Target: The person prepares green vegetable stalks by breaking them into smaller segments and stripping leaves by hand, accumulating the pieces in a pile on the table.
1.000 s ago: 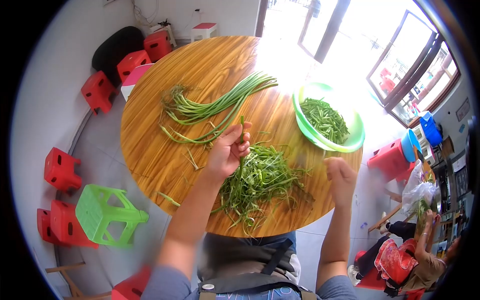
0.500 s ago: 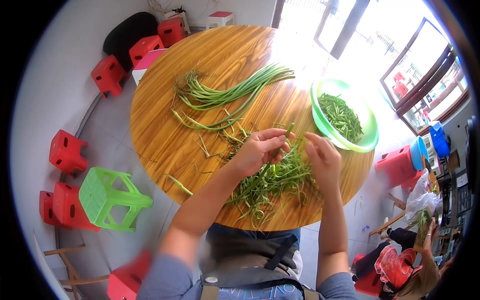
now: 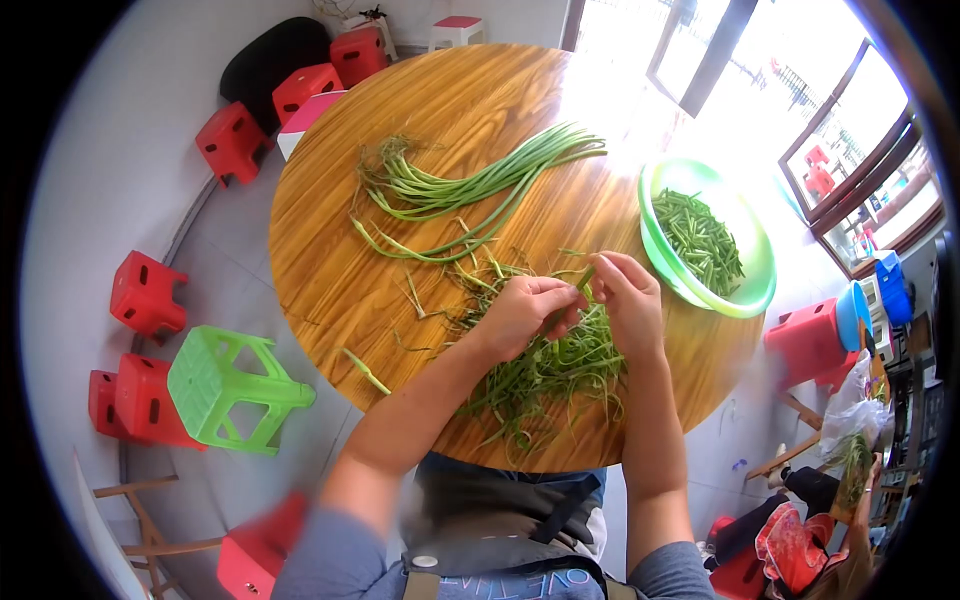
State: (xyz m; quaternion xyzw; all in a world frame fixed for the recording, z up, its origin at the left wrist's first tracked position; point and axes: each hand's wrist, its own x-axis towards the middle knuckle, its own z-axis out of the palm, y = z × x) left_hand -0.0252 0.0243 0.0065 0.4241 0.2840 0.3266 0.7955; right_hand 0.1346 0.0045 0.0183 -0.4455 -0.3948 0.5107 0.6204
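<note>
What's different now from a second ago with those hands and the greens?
The right hand has moved left to meet the left hand, its fingers now at the tip of the stalk, which tilts instead of standing upright. The left hand still holds it. The bundled stems and bowl stayed put.

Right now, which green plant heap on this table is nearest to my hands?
The tangled leafy scraps, partly hidden by your left hand and right hand; the long stalks lie farther back, and the cut pieces sit in the green bowl.
</note>
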